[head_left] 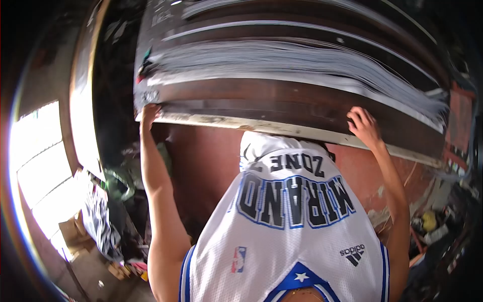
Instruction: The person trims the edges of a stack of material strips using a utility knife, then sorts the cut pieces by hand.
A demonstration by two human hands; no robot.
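My left hand (150, 115) is at the left front corner of a dark brown tabletop (261, 103), right by its pale front edge. Its fingers are closed together, and I cannot tell what is in them. Farther right, my right hand (363, 125) rests over the tabletop close to the same edge, its fingers bent and a little apart with nothing in them. Beyond both hands, a long pile of thin whitish-grey layers (282, 60) runs across the table, its loose ends fanned out at the right.
More pale layers (251, 22) lie farther back. Small dark, red and green items (144, 68) sit at the pile's left end. A bright window (40, 146) is at far left, with striped cloth (100, 221) and cardboard (75, 234) below. Clutter (430, 224) lies on the right.
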